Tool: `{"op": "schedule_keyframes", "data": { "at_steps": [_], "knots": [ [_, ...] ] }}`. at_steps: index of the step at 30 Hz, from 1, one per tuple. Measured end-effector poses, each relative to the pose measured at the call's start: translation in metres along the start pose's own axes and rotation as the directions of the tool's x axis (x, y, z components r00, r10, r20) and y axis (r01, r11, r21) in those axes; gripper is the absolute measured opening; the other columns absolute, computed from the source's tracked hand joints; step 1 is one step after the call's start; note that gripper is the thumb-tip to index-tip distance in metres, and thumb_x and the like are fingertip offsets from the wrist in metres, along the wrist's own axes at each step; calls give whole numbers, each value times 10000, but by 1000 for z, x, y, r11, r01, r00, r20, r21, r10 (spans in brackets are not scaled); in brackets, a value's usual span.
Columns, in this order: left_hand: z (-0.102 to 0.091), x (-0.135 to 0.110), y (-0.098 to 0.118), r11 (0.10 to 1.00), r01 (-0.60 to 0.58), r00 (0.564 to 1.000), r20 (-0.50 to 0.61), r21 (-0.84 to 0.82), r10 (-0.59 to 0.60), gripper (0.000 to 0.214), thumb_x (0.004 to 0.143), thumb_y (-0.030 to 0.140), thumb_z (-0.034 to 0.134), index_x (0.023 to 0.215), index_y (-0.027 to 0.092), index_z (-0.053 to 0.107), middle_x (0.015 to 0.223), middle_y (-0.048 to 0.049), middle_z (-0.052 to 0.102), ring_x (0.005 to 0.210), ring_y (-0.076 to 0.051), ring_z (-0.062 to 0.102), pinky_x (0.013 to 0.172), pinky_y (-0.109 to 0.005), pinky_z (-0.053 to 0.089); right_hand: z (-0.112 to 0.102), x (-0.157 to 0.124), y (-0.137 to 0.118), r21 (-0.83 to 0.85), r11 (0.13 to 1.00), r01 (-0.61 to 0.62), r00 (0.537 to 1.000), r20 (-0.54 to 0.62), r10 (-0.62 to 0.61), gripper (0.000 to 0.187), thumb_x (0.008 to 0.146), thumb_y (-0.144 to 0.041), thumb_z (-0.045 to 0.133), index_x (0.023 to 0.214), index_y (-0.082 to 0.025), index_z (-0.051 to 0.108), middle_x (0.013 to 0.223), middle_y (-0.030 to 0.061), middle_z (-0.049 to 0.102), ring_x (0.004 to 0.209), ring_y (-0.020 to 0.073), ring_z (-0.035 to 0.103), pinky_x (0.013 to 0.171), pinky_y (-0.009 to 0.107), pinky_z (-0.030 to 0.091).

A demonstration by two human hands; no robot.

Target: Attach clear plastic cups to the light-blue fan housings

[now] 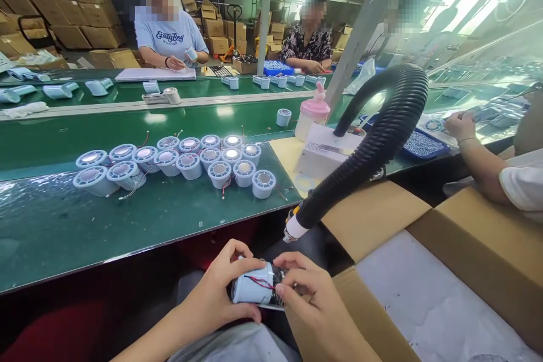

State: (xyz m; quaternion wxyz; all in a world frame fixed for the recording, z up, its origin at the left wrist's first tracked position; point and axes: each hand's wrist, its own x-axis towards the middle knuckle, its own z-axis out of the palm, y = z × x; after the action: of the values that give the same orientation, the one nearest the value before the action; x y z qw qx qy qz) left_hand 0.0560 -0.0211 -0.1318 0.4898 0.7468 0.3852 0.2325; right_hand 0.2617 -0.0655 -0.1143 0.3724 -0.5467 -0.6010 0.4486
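Note:
My left hand (229,285) is wrapped round a light-blue cylindrical housing (253,287), thumb on the near side and fingers over the top. Thin red and black wires run across the housing's face toward its right end. There my right hand (307,288) has thumb and fingertips closed on a dark part at the end, by the wires; what exactly they pinch is too small to make out. The housing lies on its side above my lap, below the bench edge. On the bench ahead stand several similar light-blue round units (263,184), with metallic discs on top and loose wires.
A black flexible hose (365,144) arches down to a nozzle just above my right hand. An open cardboard box (382,220) with white lining stands to my right. A pink-topped bottle (311,116) is on the green bench (169,226). Co-workers sit across and at right.

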Motion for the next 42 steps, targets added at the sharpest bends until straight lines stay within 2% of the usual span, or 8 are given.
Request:
{"op": "schedule_keyframes", "data": {
  "at_steps": [5, 10, 13, 16, 19, 24, 36, 42],
  "knots": [
    [-3, 3, 3, 999, 1, 991, 131, -40, 4, 713, 557, 389, 872, 1212, 294, 609, 1173, -81, 541, 1095, -268, 542, 1004, -427, 439, -6, 5, 3, 204, 977, -62, 995, -69, 78, 309, 736, -348, 668, 499, -162, 598, 873, 111, 675, 852, 230, 653, 703, 283, 534],
    [0, -1, 13, 925, 214, 971, 169, -315, -167, 661, 646, 188, 802, 1251, 294, 560, 1309, -70, 517, 1209, -266, 507, 1037, -409, 442, -11, 2, 10, 383, 921, -76, 995, -33, 96, 351, 734, -502, 723, 574, -192, 696, 969, 106, 708, 916, 241, 672, 771, 321, 563],
    [5, -3, 14, 786, 273, 961, 186, -554, -203, 635, 683, 255, 795, 1261, 280, 534, 1350, -79, 490, 1190, -260, 530, 1014, -412, 455, -12, -6, 14, 178, 981, 77, 997, 16, -82, 255, 693, -395, 800, 897, -250, 751, 1198, 97, 648, 1118, 271, 603, 947, 392, 519],
    [7, -5, 14, 692, 267, 963, 204, -671, -175, 630, 681, 370, 804, 1245, 275, 539, 1279, -78, 554, 1117, -253, 571, 953, -390, 484, -12, -13, 18, -88, 955, 282, 958, 71, -277, 451, 722, -154, 764, 1147, -262, 662, 1317, 91, 570, 1210, 248, 544, 1022, 360, 476],
    [3, -8, 15, 764, 270, 962, 204, -585, -183, 702, 670, 425, 803, 1297, 298, 515, 1315, -78, 538, 1135, -270, 563, 958, -381, 487, -14, -17, 19, -111, 940, 323, 945, 84, -315, 434, 733, -123, 747, 1136, -241, 634, 1304, 85, 579, 1187, 225, 564, 989, 297, 499],
    [-7, -13, 25, 913, 206, 973, 177, -351, -151, 774, 641, 390, 829, 1340, 329, 501, 1433, -77, 457, 1267, -322, 475, 1010, -402, 475, -17, -18, 15, 90, 987, 130, 985, 103, -139, 538, 663, -118, 811, 1131, -276, 596, 1253, 38, 604, 1153, 213, 581, 969, 278, 504],
    [-14, -18, 24, 990, 113, 979, 179, -83, -97, 782, 668, 382, 811, 1370, 325, 471, 1451, -83, 453, 1384, -328, 342, 1167, -511, 259, -15, -17, 8, 458, 879, -132, 975, 220, 31, 560, 650, -363, 850, 1130, -258, 581, 1098, 31, 624, 988, 185, 616, 824, 264, 549],
    [-13, -16, 22, 996, 50, 984, 176, -73, -36, 758, 680, 364, 806, 1359, 353, 469, 1440, -68, 465, 1369, -316, 373, 1147, -478, 322, -13, -15, 5, 509, 830, -228, 960, 261, 103, 581, 639, -420, 847, 1100, -227, 551, 1030, 42, 646, 902, 160, 615, 702, 208, 516]
  ]
}}
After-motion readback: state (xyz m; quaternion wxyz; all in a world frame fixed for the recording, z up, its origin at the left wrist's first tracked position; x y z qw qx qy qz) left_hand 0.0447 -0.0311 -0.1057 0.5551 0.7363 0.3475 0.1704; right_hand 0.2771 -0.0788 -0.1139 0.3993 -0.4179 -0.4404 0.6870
